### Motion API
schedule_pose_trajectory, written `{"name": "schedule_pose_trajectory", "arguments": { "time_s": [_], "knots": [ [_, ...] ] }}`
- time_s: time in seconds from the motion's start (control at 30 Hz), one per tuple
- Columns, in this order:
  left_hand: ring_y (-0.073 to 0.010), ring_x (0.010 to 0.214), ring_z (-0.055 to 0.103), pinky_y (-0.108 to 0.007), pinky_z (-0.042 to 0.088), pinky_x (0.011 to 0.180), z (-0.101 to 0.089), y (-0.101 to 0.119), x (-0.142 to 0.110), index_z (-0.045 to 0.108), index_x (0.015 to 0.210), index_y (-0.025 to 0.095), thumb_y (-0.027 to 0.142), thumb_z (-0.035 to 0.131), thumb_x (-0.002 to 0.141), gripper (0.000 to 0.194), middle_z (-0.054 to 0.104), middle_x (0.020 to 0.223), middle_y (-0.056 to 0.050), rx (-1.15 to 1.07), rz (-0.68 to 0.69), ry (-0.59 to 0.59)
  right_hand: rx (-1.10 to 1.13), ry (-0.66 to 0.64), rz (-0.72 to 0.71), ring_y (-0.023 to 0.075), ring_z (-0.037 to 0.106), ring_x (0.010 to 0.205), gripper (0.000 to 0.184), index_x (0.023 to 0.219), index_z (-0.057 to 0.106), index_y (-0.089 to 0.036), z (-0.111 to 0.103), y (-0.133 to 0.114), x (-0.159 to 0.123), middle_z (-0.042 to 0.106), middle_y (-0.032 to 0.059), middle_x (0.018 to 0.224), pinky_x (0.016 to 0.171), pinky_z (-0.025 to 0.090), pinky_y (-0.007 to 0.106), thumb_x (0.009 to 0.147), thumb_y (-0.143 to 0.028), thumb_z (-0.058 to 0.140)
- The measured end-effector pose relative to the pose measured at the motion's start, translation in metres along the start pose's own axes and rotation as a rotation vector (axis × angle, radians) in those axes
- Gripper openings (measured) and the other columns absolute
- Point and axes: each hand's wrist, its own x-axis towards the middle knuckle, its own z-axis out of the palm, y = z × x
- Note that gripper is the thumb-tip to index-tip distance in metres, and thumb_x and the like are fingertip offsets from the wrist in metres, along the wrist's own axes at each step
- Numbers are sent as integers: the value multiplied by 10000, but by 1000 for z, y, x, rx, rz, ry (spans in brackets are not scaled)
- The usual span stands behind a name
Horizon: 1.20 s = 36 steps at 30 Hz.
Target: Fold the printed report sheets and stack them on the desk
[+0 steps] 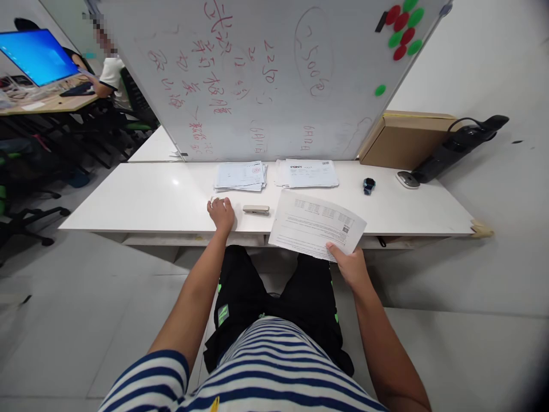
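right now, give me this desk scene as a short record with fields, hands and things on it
left-hand grip: fingers curled at the desktop; whether it holds anything is unclear
right-hand grip: thumb on top, holding a printed sheet by its near right corner
between them: beige stapler
far side of desk: left paper stack, right paper stack
right end: smartwatch, computer mouse, black bottle, cardboard box
behind: whiteboard with red writing and red and green magnets
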Motion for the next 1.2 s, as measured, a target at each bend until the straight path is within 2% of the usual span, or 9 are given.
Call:
{"name": "schedule_pose_trajectory", "arguments": {
  "time_s": [0.07, 0.13, 0.2, 0.3, 0.33, 0.43, 0.6, 0.9, 1.2],
  "knots": [
    [-248, 1398, 229, -470, 75, 1177, -7, 8, -8, 533, 1197, 107, 381, 221, 963, 477, 460, 1374, -174, -35, -10, 82, 24, -22, -8, 299, 599, 1114, 494, 1103, 647, -149, 2, 1, 0, 672, 110, 1143, 972, 484, 446, 702, -430, 718],
    [-223, 1386, 270, -431, 159, 1170, -18, 23, -24, 536, 1203, 152, 431, 237, 955, 479, 473, 1383, -125, -149, 75, 50, 59, -49, -9, 299, 593, 1124, 504, 1096, 652, -152, 5, 2, -1, 660, 111, 1170, 984, 473, 454, 688, -436, 732],
    [-208, 1320, 393, -398, 272, 1132, -29, 40, -50, 558, 1192, 192, 509, 171, 947, 557, 531, 1337, -93, -342, 177, -96, 110, -116, -4, 296, 593, 1126, 508, 1088, 658, -156, 9, 3, -1, 651, 111, 1189, 999, 459, 459, 676, -441, 745],
    [-224, 1173, 551, -410, 414, 1019, -43, 58, -91, 609, 1164, 232, 592, -70, 894, 815, 652, 1173, -81, -716, 239, -514, 196, -252, -9, 289, 600, 1118, 497, 1079, 667, -160, 15, 1, 0, 652, 108, 1190, 1009, 451, 456, 675, -439, 751],
    [-242, 1138, 574, -424, 440, 982, -48, 62, -103, 620, 1162, 242, 637, -52, 877, 830, 676, 1121, -83, -779, 213, -621, 215, -282, -16, 290, 602, 1115, 496, 1079, 668, -159, 17, 0, 0, 652, 110, 1189, 1008, 451, 457, 677, -438, 751],
    [-252, 1079, 599, -405, 463, 941, -60, 67, -124, 631, 1156, 283, 656, 334, 865, 558, 696, 1073, -53, -849, 135, -705, 231, -289, -29, 297, 613, 1095, 513, 1090, 656, -146, 18, -3, 2, 656, 120, 1180, 996, 459, 464, 679, -437, 754],
    [-220, 876, 633, -360, 491, 821, -63, 64, -129, 687, 969, 167, 557, 546, 817, 441, 707, 923, -68, -976, 24, -737, 270, -197, -77, 285, 639, 1039, 567, 1169, 593, -181, 18, -2, 4, 673, 97, 1151, 940, 495, 460, 689, -438, 751],
    [-139, 698, 588, -257, 453, 682, -38, 53, -130, 675, 780, 137, 457, 736, 685, 339, 665, 726, -14, -1108, -135, -411, 416, -228, -51, 283, 618, 1085, 443, 1076, 685, -182, 23, 5, 4, 685, 77, 1130, 1008, 452, 468, 726, -451, 727],
    [-212, 916, 634, -330, 480, 838, -48, 54, -132, 679, 1050, 140, 449, 689, 752, 429, 707, 1013, -88, -1162, -106, -464, 354, -346, -42, 283, 619, 1084, 487, 1112, 682, -179, 22, 10, 5, 676, 82, 1147, 1027, 431, 478, 770, -526, 659]
  ]
}}
